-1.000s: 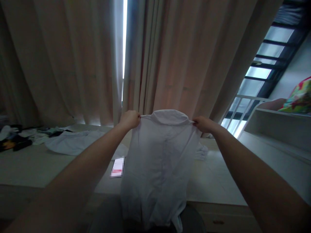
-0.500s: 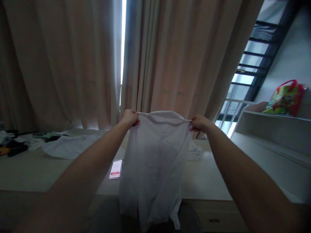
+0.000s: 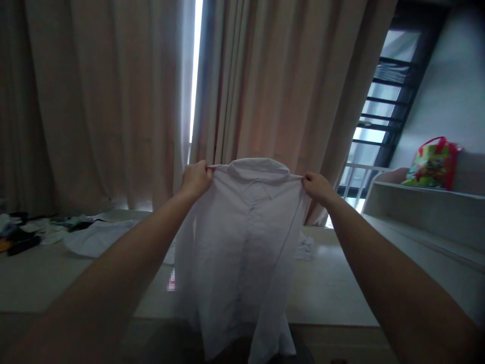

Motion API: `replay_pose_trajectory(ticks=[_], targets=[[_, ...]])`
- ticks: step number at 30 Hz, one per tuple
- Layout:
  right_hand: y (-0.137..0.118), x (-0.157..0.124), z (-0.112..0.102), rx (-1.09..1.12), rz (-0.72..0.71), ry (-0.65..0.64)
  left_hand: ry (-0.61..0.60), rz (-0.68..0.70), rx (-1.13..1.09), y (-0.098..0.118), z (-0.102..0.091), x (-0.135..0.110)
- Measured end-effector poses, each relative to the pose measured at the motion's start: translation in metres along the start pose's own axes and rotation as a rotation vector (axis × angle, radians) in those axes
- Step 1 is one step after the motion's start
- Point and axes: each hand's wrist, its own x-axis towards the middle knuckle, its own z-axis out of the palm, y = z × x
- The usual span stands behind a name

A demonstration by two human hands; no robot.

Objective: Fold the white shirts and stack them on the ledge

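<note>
A white collared shirt (image 3: 246,237) hangs stretched out in front of me, its collar at the top and the sleeves dangling. My left hand (image 3: 197,178) is closed around the shoulder on the left side. At the opposite shoulder, my right hand (image 3: 317,188) pinches the cloth. The lower hem hangs below the table's front edge. Behind the shirt, a folded white pile of cloth (image 3: 305,247) is partly hidden. A phone (image 3: 172,280) lies on the table, mostly covered from view by the shirt.
The pale table (image 3: 333,293) runs across the front. On its left lie a white garment (image 3: 94,238) and several dark and light clothes (image 3: 41,230). Long beige curtains (image 3: 284,91) hang behind. A white shelf (image 3: 435,217) at the right carries a colourful bag (image 3: 434,164).
Both hands have risen slightly and the shirt has spread wider between them, with its collar standing clearer. The shirt now covers more of the phone. The view has shifted a little.
</note>
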Motion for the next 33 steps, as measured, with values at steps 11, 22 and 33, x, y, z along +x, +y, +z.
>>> replay_pose_trajectory(ticks=[11,22,33], targets=[[0.01,-0.001,0.01,-0.294,-0.083,0.002,-0.11,0.174,0.251,-0.015,0.0,-0.002],[0.012,-0.003,-0.002,-0.2,-0.242,0.053,-0.074,0.013,-0.015,-0.025,0.006,0.011],[0.044,-0.007,0.008,-0.283,-0.213,0.012,-0.187,0.168,0.013,-0.04,0.016,0.002]])
